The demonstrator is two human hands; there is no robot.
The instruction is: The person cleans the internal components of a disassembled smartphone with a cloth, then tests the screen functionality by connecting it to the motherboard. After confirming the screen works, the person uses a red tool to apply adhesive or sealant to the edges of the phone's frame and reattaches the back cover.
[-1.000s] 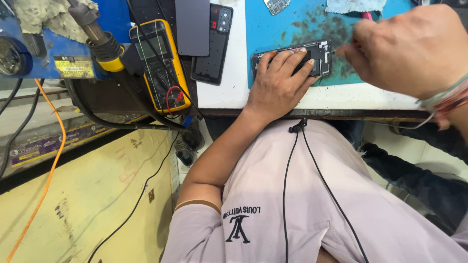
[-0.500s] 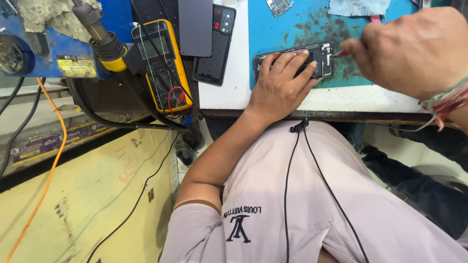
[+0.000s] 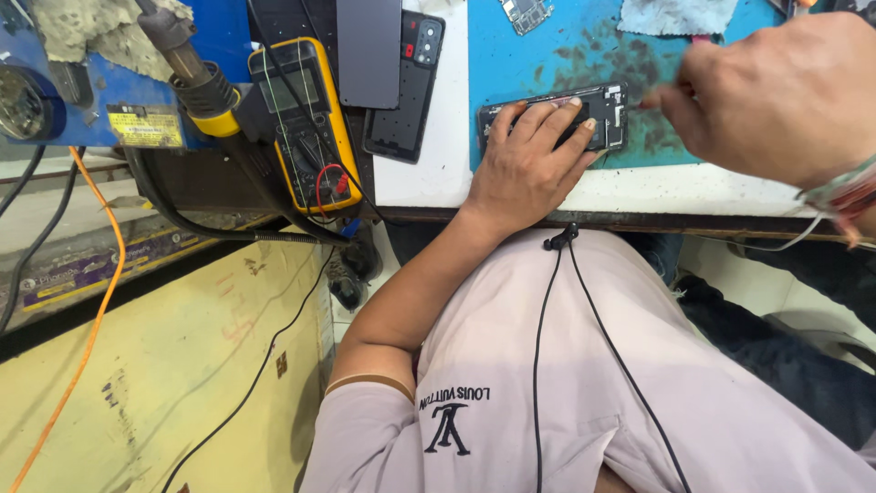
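An opened black phone (image 3: 610,108) with its insides showing lies on a stained blue mat (image 3: 584,46) near the bench's front edge. My left hand (image 3: 532,162) rests flat over the phone's left part and pins it down. My right hand (image 3: 776,96) hovers at the phone's right end with the fingers pinched on a thin tool whose tip (image 3: 639,105) touches the phone's right edge. Most of that tool is hidden by the fingers.
A yellow multimeter (image 3: 301,123) with red and black leads lies at the bench's left. A grey phone back (image 3: 370,50) and a black phone frame (image 3: 406,87) lie beside it. A hot-air handle (image 3: 187,68), an orange cable (image 3: 100,274), a grey cloth (image 3: 675,14) and a small circuit board (image 3: 525,13) are nearby.
My right hand has shifted slightly left, toward the phone's right end. My left hand stays pressed on the phone.
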